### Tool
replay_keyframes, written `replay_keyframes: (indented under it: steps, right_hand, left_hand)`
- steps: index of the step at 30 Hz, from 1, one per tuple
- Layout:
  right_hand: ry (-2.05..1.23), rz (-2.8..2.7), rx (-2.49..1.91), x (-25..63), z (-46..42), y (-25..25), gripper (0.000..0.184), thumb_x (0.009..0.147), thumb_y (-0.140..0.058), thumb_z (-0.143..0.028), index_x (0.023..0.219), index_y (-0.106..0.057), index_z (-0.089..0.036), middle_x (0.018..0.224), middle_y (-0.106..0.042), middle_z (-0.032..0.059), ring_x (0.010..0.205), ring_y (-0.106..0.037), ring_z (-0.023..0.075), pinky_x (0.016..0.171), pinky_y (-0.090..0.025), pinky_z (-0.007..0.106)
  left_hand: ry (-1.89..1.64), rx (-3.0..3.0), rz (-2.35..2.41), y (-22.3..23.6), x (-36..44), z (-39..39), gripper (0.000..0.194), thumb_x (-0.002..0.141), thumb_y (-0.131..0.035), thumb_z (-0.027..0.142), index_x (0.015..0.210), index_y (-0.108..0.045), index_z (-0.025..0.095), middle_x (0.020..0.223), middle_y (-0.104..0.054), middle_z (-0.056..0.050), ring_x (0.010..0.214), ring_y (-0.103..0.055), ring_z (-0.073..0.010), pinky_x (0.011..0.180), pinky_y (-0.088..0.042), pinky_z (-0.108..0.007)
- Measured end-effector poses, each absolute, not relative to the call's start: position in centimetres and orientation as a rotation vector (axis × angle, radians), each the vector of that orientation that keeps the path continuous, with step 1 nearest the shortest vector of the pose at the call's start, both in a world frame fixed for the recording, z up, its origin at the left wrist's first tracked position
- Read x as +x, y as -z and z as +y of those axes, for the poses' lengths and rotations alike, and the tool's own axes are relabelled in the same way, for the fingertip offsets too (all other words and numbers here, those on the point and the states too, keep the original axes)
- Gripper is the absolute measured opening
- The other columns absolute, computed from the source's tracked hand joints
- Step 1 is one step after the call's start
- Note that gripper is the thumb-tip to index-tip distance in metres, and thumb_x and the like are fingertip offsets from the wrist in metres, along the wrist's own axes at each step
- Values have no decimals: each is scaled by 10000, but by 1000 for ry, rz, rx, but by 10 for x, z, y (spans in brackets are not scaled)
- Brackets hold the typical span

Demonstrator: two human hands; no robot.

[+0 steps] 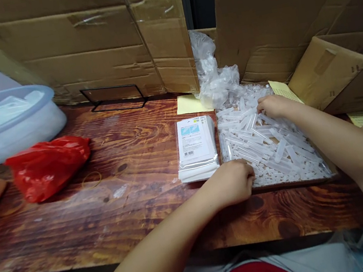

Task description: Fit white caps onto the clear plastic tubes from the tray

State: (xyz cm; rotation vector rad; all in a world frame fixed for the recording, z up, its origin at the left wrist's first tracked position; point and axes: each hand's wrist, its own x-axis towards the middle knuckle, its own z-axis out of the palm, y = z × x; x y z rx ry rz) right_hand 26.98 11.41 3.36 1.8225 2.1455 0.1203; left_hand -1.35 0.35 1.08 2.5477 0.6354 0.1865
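A shallow cardboard tray (294,185) holds many clear, narrow plastic strips (251,149) and small whitish bits along its front. My left hand (233,181) rests at the tray's front left corner, its fingers curled in among the small bits; whatever they grip is hidden. Over the tray's back right part, my right hand (272,106) reaches down with fingers pressed together at the strips. What it pinches, if anything, cannot be made out. Left of the tray lies a stack of printed packets (195,145) in clear sleeves, near my left hand.
Crumpled clear plastic bags (215,74) sit behind the tray. To the right stands an open cardboard box (333,73). On the left are a red plastic bag (50,169), a whitish basin (27,129) of clear pieces, and a black wire stand (116,98). Cardboard panels (83,45) border the table's back.
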Motion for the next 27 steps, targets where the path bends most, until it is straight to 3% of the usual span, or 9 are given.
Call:
replay_keyframes:
  steps: [7, 12, 15, 19, 23, 27]
  right_hand:
    - [-126, 2164, 1873, 273, 113, -31, 285, 800, -536, -144, 1019, -718, -147, 1136, -651, 152, 1021, -615, 277, 784, -436, 312]
    - [-165, 2171, 1958, 269, 114, -32, 339, 845, -435, -165, 1120, -628, -119, 1021, -682, 156, 866, -619, 262, 681, -414, 317]
    - [-195, 2212, 1928, 264, 115, -33, 389, 858, -393, -137, 1190, -597, -131, 1146, -660, 165, 989, -610, 271, 758, -422, 326]
    - [-206, 2225, 1825, 257, 120, -33, 401, 818, -491, -148, 1194, -630, -164, 1214, -636, 154, 1127, -581, 303, 829, -420, 347]
    - [-217, 2212, 1741, 251, 122, -37, 336, 786, -545, -151, 1097, -670, -177, 1120, -677, 136, 1048, -625, 295, 788, -414, 343]
    - [-333, 2147, 1831, 256, 113, -46, 309, 829, -523, -211, 1112, -625, -142, 1044, -703, 173, 945, -648, 313, 740, -408, 363]
  left_hand:
    - [-17, 2564, 499, -16, -18, 10, 268, 818, -517, 100, 920, -757, 163, 960, -743, -105, 917, -691, -237, 818, -526, -299]
    - [5, 2534, 496, -13, -18, 14, 321, 827, -516, 76, 1010, -761, 175, 1027, -752, -93, 965, -689, -227, 861, -512, -284]
    - [-24, 2500, 519, -10, -17, 15, 336, 825, -534, 82, 1055, -760, 176, 1062, -758, -90, 991, -691, -231, 887, -509, -290]
    - [-45, 2490, 514, -8, -18, 16, 290, 817, -552, 92, 1001, -764, 166, 1005, -765, -88, 949, -694, -226, 860, -510, -288]
    - [-41, 2553, 483, -10, -18, 15, 213, 812, -547, 117, 912, -729, 165, 947, -740, -80, 896, -675, -216, 794, -504, -279]
    - [-105, 2585, 470, -13, -18, 14, 156, 818, -527, 142, 862, -675, 165, 894, -698, -75, 842, -642, -206, 738, -487, -283]
